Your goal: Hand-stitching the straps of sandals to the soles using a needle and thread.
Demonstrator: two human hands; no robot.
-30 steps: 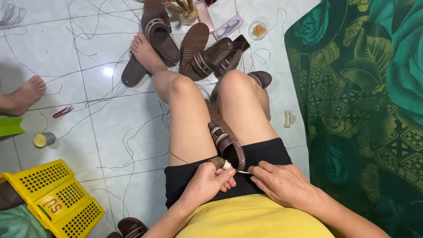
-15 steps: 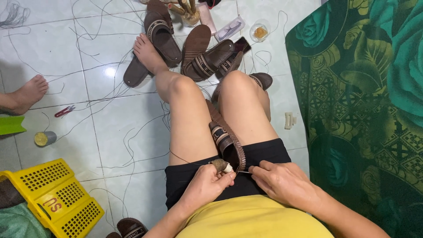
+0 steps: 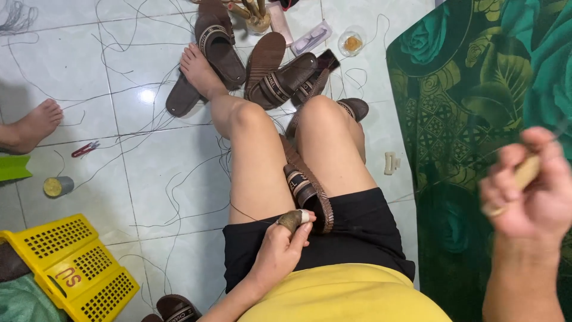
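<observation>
From the head camera I look straight down at a seated person's lap, bare legs stretched toward the top of the frame over white floor tiles (image 3: 107,77).

At lower centre my left hand (image 3: 277,256) rests on the black shorts, thumb and fingers pressed onto the heel end of a brown sandal (image 3: 307,191) that lies wedged between the thighs, strap side up. A taped fingertip touches the sole's edge.

At the right edge my right hand (image 3: 530,191) is raised, blurred, with fingers curled and pinching a small tan handle (image 3: 527,172); its tip I cannot make out. A thin thread (image 3: 250,216) crosses the left thigh near the sandal.

Across the upper centre lies a heap of brown sandals (image 3: 274,74) about the person's foot. A yellow plastic basket (image 3: 71,268) sits at lower left, a small spool (image 3: 56,186) above it, and another person's bare foot (image 3: 33,125) enters at the left edge. A green flowered cloth (image 3: 476,89) fills the right side.
</observation>
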